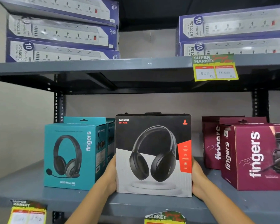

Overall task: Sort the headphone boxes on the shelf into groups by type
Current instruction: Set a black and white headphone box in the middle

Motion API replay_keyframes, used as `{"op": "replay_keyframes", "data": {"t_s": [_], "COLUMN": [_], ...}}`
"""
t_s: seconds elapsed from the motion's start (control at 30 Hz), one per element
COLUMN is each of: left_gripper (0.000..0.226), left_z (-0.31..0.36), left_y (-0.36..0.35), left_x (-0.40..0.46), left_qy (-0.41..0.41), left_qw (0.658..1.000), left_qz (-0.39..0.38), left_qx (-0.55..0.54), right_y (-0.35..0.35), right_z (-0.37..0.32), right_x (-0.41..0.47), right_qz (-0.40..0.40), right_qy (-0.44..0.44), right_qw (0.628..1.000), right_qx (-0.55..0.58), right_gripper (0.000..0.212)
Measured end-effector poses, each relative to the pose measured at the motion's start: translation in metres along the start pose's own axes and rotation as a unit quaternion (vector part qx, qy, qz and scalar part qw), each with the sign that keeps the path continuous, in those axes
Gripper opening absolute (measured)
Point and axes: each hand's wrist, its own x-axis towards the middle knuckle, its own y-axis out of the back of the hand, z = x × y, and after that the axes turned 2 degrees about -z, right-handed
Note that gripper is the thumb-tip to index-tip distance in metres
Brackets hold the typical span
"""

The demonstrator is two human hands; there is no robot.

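Observation:
A black and white Rockerz headphone box [153,155] stands upright at the middle of the grey shelf [23,189]. My left hand [110,177] presses its left side and my right hand [198,180] presses its right side. Left of it stands a teal Fingers headset box [74,153], with another teal box [110,138] partly hidden behind it. On the right stand two maroon Fingers boxes, the front one [255,156] cut off by the frame edge and the rear one [211,143] partly hidden behind it.
The upper shelf [90,66] holds stacked blue power-strip boxes on the left [60,34] and right [233,29]. A yellow price tag [215,68] hangs from its edge. Two more price tags [27,212] [165,218] hang on the lower shelf's front edge.

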Motion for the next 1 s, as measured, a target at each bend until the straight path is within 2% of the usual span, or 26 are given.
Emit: {"op": "replay_keyframes", "data": {"t_s": [0.27, 0.5, 0.63, 0.7, 0.73, 0.8, 0.87, 0.93, 1.0], "left_gripper": [0.044, 0.042, 0.041, 0.040, 0.035, 0.035, 0.041, 0.048, 0.055], "left_z": [-0.001, 0.000, 0.000, -0.002, -0.003, 0.002, 0.009, 0.018, 0.026], "left_y": [0.003, -0.002, -0.005, -0.005, -0.005, -0.009, -0.020, -0.039, -0.067], "left_x": [-0.006, -0.013, -0.015, -0.018, -0.021, -0.033, -0.048, -0.061, -0.075], "left_qy": [0.000, -0.019, -0.046, -0.089, -0.136, -0.269, -0.382, -0.448, -0.483], "left_qw": [1.000, 1.000, 0.998, 0.994, 0.987, 0.957, 0.913, 0.879, 0.862], "left_qz": [-0.001, -0.007, 0.021, 0.055, 0.079, 0.110, 0.122, 0.107, 0.062], "left_qx": [0.008, -0.007, -0.025, -0.034, -0.038, 0.007, 0.071, 0.119, 0.138], "right_y": [-0.003, -0.009, -0.011, -0.010, -0.009, -0.008, -0.010, -0.015, -0.021], "right_z": [-0.006, -0.013, -0.017, -0.015, -0.015, -0.019, -0.031, -0.047, -0.062], "right_x": [-0.010, -0.026, -0.033, -0.034, -0.035, -0.041, -0.057, -0.077, -0.096], "right_qz": [0.026, 0.015, 0.022, 0.037, 0.053, 0.103, 0.153, 0.160, 0.141], "right_qy": [0.011, 0.010, 0.002, 0.012, 0.039, 0.151, 0.291, 0.395, 0.442], "right_qw": [0.999, 0.999, 0.998, 0.998, 0.998, 0.983, 0.941, 0.899, 0.882], "right_qx": [0.017, 0.037, 0.063, 0.043, 0.022, -0.028, -0.084, -0.099, -0.078], "right_gripper": [0.053, 0.049, 0.048, 0.046, 0.043, 0.036, 0.034, 0.034, 0.034]}}
